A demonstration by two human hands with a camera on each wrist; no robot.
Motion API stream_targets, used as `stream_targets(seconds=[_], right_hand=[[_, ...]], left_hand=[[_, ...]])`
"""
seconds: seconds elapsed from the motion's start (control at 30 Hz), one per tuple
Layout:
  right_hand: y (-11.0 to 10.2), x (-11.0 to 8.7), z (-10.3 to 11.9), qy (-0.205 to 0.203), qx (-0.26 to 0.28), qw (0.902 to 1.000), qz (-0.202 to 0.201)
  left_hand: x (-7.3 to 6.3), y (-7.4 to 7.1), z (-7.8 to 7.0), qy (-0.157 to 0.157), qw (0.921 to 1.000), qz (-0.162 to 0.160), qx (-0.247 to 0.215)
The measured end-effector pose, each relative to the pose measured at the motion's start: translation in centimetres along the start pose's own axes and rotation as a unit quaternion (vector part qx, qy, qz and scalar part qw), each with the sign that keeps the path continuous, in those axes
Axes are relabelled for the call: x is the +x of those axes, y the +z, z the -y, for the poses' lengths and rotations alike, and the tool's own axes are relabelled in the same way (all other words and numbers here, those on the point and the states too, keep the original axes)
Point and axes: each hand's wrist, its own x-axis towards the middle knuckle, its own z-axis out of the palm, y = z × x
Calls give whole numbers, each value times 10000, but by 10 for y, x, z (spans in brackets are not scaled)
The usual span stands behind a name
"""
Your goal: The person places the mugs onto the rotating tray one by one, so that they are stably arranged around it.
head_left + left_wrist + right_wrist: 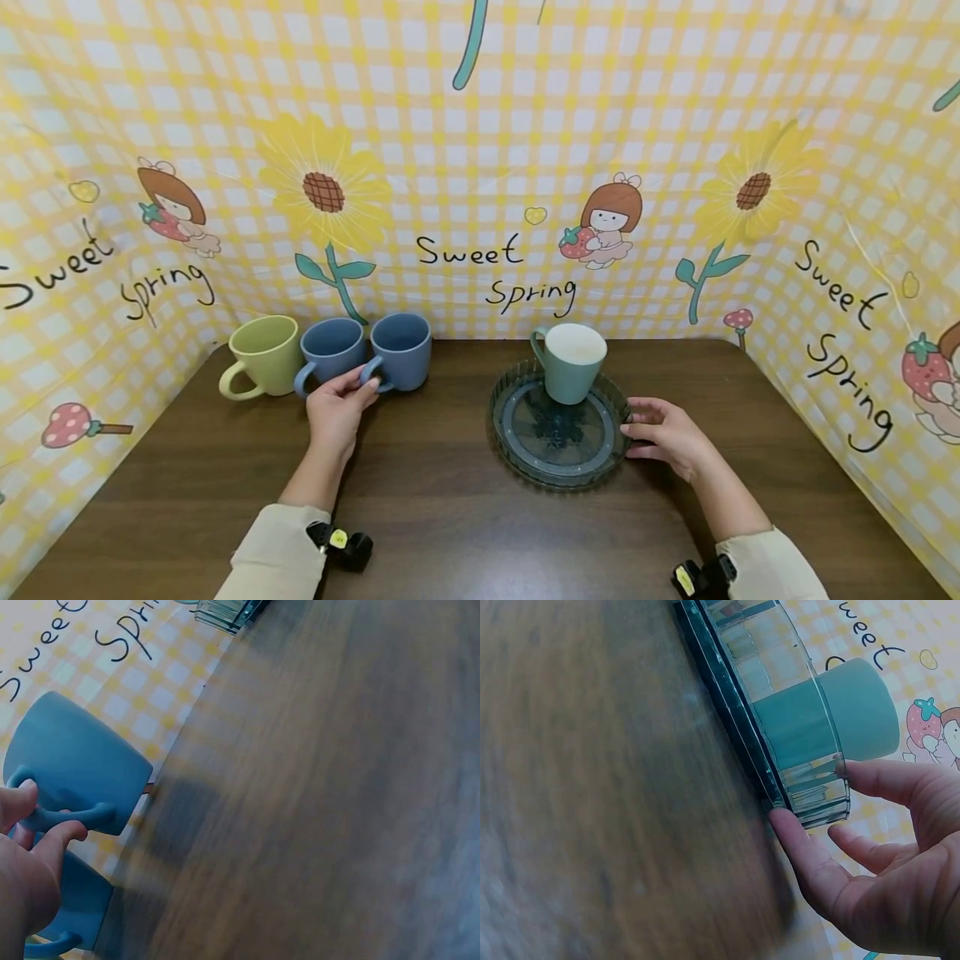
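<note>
Reading the dark brown wood-grain table (450,533) as a clock face, pinches with thumb and fingers of the left hand (337,417), towards ten o'clock, the handle of a slate-blue tapered mug (405,362) with a smooth matte surface. Leaves contact between that mug and the tabletop uncertain from these views. Has just beside it, at its nine o'clock, a second slate-blue mug (330,342) of like shape, then a yellow-green mug (266,358) with a wide looped handle. Shows all three upright, with handles turned towards about eight o'clock.

Grips with the right hand (667,433), at three o'clock of the rim, a round smoky see-through dish (536,433) with fluted walls, lying towards two o'clock. Sets thumb and fingertips apart from one another, spanning the rim and base. Bears inside that dish, upright towards twelve o'clock, a teal mug (573,371) with a white interior and a handle turned towards ten. Wears pale beige sleeves (277,542). Faces, at twelve o'clock, a yellow-and-white checked cloth (450,167) printed with sunflowers.
</note>
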Motion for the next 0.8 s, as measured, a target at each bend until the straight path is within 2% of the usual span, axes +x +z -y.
stream_targets(seconds=[0.2,0.57,0.8], right_hand=[[-1,-1,0,-82,155,9997,159],[-1,-4,-1,-122,258,9994,177],[-3,-4,-1,-189,229,9994,176]], left_hand=[[-2,1,-4,-124,9997,164,-150],[-10,4,-9,-359,9972,441,-492],[-13,6,-12,-262,9960,577,-624]])
